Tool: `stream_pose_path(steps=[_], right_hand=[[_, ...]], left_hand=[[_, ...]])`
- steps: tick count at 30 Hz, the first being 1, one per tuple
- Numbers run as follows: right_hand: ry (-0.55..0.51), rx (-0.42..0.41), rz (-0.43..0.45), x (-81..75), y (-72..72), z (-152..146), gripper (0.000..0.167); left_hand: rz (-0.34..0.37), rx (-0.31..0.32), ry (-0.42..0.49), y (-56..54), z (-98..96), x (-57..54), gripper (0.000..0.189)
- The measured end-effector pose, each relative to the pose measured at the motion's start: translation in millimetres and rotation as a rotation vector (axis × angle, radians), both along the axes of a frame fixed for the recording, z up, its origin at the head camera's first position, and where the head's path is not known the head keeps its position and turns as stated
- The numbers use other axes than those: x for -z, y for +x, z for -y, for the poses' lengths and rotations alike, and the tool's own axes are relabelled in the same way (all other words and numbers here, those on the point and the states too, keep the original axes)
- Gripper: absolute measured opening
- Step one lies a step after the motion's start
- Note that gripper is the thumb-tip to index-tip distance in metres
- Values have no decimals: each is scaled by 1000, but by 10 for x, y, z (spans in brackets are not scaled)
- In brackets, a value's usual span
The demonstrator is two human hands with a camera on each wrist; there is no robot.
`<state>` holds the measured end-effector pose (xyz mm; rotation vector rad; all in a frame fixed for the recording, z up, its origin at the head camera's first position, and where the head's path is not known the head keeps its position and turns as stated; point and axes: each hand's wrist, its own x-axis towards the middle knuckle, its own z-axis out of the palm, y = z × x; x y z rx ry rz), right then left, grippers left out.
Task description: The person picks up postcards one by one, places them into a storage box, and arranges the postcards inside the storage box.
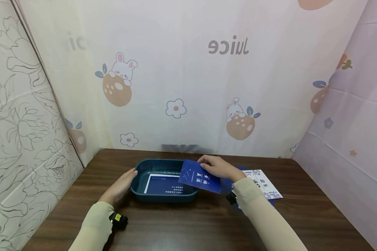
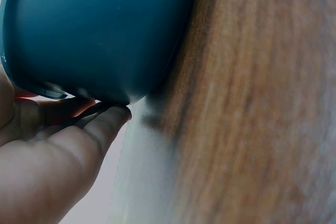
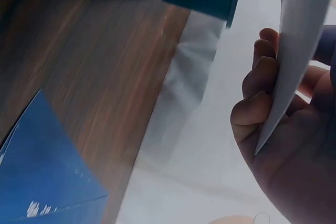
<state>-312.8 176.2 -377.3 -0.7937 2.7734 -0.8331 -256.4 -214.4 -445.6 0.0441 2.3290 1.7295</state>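
Observation:
A dark teal rectangular tray (image 1: pixel 163 198) stands on the table, and a dark blue card with a white edge (image 1: pixel 160 184) lies inside it. Against the tray's left end rests my left hand (image 1: pixel 120 186); the left wrist view shows its fingertips (image 2: pixel 118 113) touching the outer wall. My right hand (image 1: pixel 218 166) pinches a blue card with white characters (image 1: pixel 196 176) over the tray's right end. From the right wrist view, the fingers lie on one side of this card's pale face (image 3: pixel 299 40) and the thumb side is partly hidden behind it.
To the right of the tray, a white card with blue print (image 1: pixel 264 183) overlaps blue cards (image 3: pixel 52 166), partly hidden by the right forearm. The brown wooden table (image 1: pixel 163 226) ends at a printed curtain (image 1: pixel 188 76) behind, with curtains also at both sides.

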Motion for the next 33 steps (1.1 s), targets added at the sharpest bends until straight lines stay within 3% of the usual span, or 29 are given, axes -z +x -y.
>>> stream_pose_path(steps=[17,33], right_hand=[[76,-114,-6,-136,-16,385,31],[164,-152,78,-135,-179,833,34]], left_hand=[[-3,17,14,-5,12,7,67],[-12,20,12,-5,21,25,68]])
